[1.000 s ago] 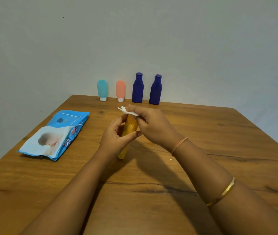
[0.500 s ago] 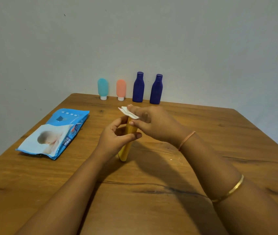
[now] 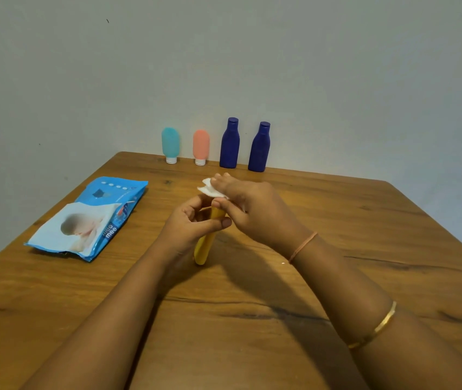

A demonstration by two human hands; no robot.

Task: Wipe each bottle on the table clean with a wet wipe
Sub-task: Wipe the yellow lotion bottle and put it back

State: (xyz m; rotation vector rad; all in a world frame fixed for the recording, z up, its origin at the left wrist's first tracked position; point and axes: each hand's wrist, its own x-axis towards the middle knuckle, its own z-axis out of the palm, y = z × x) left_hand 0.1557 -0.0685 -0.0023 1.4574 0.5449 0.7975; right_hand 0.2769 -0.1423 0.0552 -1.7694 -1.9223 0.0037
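A yellow bottle [image 3: 205, 246] stands tilted on the wooden table [image 3: 337, 249], its lower end on the wood. My left hand [image 3: 190, 226] grips its upper part, thumb across the front. My right hand [image 3: 249, 209] holds a white wet wipe [image 3: 208, 188] over the bottle's top, which is hidden under the fingers. Along the far edge stand a teal bottle [image 3: 170, 144], a pink bottle [image 3: 201, 146] and two dark blue bottles [image 3: 230, 143] [image 3: 259, 147].
A blue pack of wet wipes [image 3: 89, 220] lies flat on the table to the left of my hands. A plain wall rises right behind the row of bottles. The table's left and right edges slant toward me.
My right hand has slid the wipe slightly up and back over the bottle's top. My left hand keeps the same grip on the yellow bottle.
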